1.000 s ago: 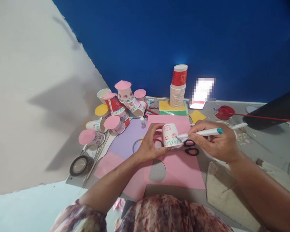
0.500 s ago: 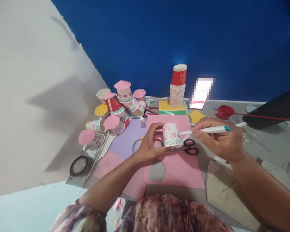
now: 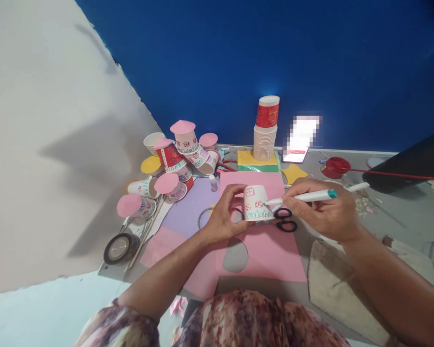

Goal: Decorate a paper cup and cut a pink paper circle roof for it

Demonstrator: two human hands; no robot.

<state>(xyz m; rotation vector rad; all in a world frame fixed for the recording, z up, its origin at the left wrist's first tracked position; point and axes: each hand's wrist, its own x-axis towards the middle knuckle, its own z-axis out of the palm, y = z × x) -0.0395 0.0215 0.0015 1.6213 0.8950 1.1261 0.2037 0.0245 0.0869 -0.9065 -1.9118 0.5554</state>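
Marker [image 3: 311, 196] at white cup [image 3: 255, 198], red-cup lettering [image 3: 273, 117] illegible

1. Far left, as I see it, leaning decorated cups [image 3: 186, 140] crowd out any straight passage
2. Far middle, a tall cup stack [image 3: 264, 143] stands in the way
3. Far right, a red rod [image 3: 390, 175] stretches in front of a dark cylinder [image 3: 412, 156]
4. The held cup [image 3: 257, 195] and green-ended pen [image 3: 309, 196] crowd the gap between left hand [image 3: 224, 217] and right hand [image 3: 325, 209]
5. Near side, flat pink paper [image 3: 271, 260] leaves a low lane
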